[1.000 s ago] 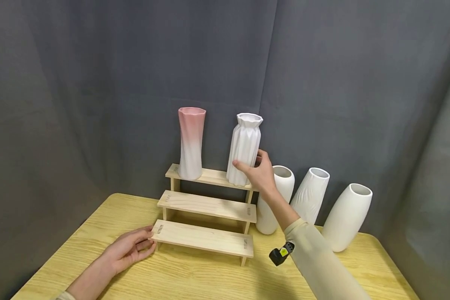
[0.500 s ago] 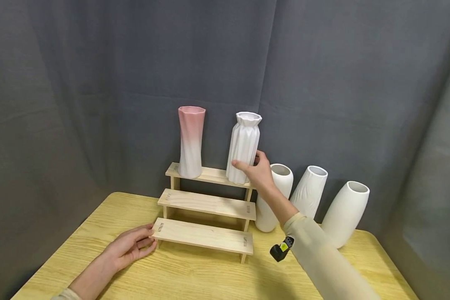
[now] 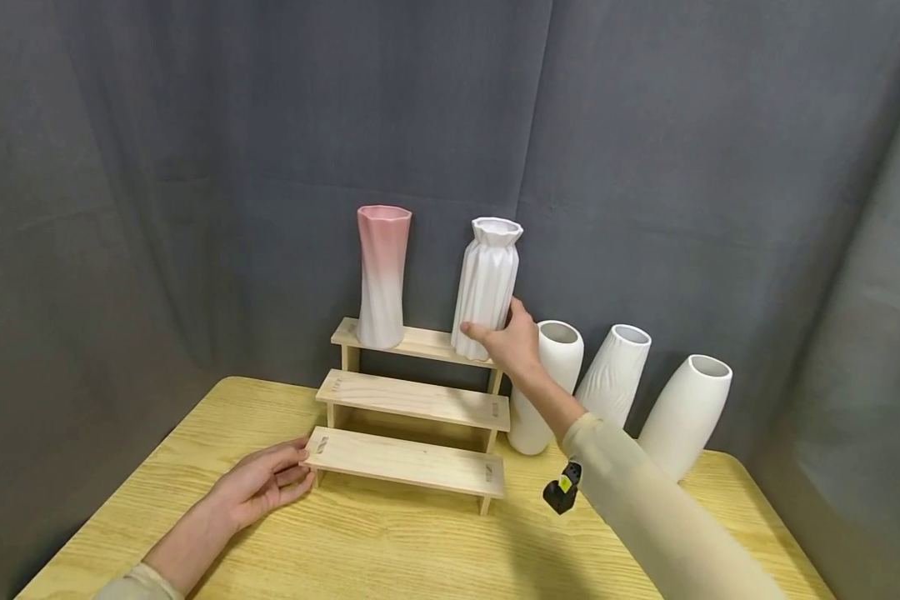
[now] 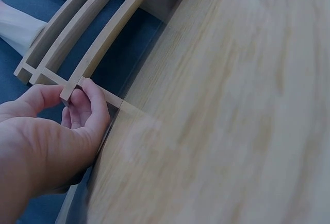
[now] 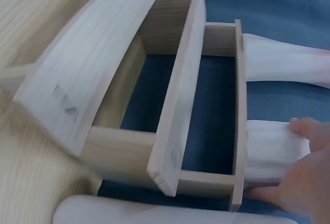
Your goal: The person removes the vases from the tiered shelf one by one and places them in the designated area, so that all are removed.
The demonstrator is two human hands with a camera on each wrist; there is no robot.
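1. The white pleated vase point(image 3: 486, 287) is a bit right of centre in the head view, upright on the top step of the wooden stand point(image 3: 412, 398), pretty close to that step's right end.
2. Decent gap to its left before you hit the pink-and-white vase point(image 3: 382, 275), which sits near the step's left end. Grey curtain point(image 3: 645, 167) is close behind both.
3. Right side's tighter: a smooth white vase point(image 3: 558, 367) is just beside the stand, then a ribbed white vase point(image 3: 617, 375) and a plain white vase point(image 3: 688, 417) toward the frame's right.
4. Right hand point(image 3: 512, 337): spread about as wide as the pleated one's lower half and gripping it, thumb across the front.
5. Left hand point(image 3: 266, 483), lower left: thumb and fingers pinching the bottom step's left end.
6. Table point(image 3: 390, 558) runs along the bottom of the frame, in front of the stand.
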